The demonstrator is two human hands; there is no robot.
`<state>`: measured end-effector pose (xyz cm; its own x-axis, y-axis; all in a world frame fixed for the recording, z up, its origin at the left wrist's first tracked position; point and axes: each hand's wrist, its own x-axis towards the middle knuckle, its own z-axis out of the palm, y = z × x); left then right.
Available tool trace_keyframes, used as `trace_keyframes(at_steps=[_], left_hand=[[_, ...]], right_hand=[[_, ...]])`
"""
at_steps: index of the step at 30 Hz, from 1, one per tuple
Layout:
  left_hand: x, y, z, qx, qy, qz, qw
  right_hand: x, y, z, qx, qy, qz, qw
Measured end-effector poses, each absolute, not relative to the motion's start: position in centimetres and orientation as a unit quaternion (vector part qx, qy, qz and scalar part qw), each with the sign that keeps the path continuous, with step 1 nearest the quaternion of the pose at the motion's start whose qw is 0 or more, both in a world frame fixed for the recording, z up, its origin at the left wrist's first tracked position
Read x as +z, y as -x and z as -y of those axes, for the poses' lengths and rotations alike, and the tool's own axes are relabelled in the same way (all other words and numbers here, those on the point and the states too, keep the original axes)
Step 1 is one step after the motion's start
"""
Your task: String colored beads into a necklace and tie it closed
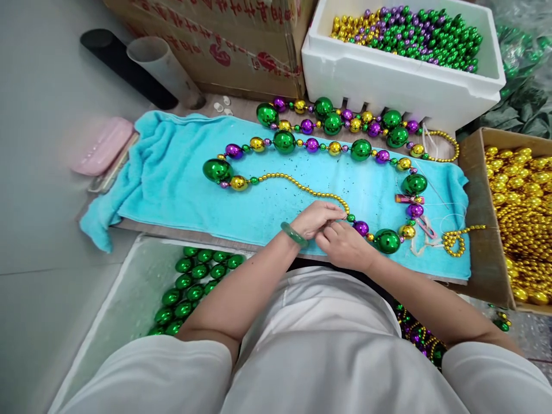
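Observation:
A long strand of green, purple and gold beads [284, 141] lies looped on a turquoise towel [172, 172]. Its thin run of small gold beads [302, 187] leads down to my hands at the towel's near edge. My left hand [317, 218], with a green bangle on the wrist, is closed in a pinch on the end of the gold run. My right hand [345, 244] is closed against it, fingers pinched on the strand beside a purple bead [361, 227] and a large green bead [387, 241]. A second bead strand [332, 122] lies behind.
A white foam box [388, 75] of mixed beads stands at the back right. A cardboard box of gold beads [524, 218] is at right, a tray of green beads [190, 284] at lower left. Cardboard cartons [224, 40], tubes and a pink case [103, 146] are at left.

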<state>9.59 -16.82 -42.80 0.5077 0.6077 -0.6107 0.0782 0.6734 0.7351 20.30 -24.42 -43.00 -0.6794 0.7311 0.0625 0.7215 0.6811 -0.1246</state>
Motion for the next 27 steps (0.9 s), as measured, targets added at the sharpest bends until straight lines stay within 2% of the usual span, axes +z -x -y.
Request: trace_keyframes(at_steps=[10,13,15,17,19,21,23,27], left_hand=[[-42.7,-8.8,16.5,0.117,-0.575,-0.406,0.700],[-43.1,-8.4,16.1,0.134,-0.618,-0.380,0.675],[-43.1,-8.2,16.0,0.150,-0.633,-0.368,0.665],[-43.0,-8.0,15.9,0.164,-0.646,-0.361,0.653],[-42.8,-8.0,15.9,0.181,-0.662,-0.352,0.637],[-42.7,-8.2,15.9,0.205,-0.683,-0.340,0.613],[-42.5,-8.4,15.7,0.223,-0.708,-0.325,0.586],[-42.3,-8.5,15.5,0.241,-0.756,-0.303,0.528]], right_hand=[[-42.3,-19.4,24.8,0.042,0.377,0.924,-0.036],[-41.3,-20.2,25.5,0.062,0.366,0.929,0.008],[-40.3,-22.2,24.9,0.102,0.422,0.896,0.097],[-39.5,-25.0,23.2,0.167,0.560,0.785,0.204],[-39.6,-27.7,20.7,0.327,0.653,0.634,0.255],[-40.6,-29.5,18.2,0.571,0.601,0.522,0.200],[-42.1,-30.0,16.5,0.721,0.510,0.444,0.150],[-44.7,-28.1,15.2,0.821,0.388,0.402,0.120]])
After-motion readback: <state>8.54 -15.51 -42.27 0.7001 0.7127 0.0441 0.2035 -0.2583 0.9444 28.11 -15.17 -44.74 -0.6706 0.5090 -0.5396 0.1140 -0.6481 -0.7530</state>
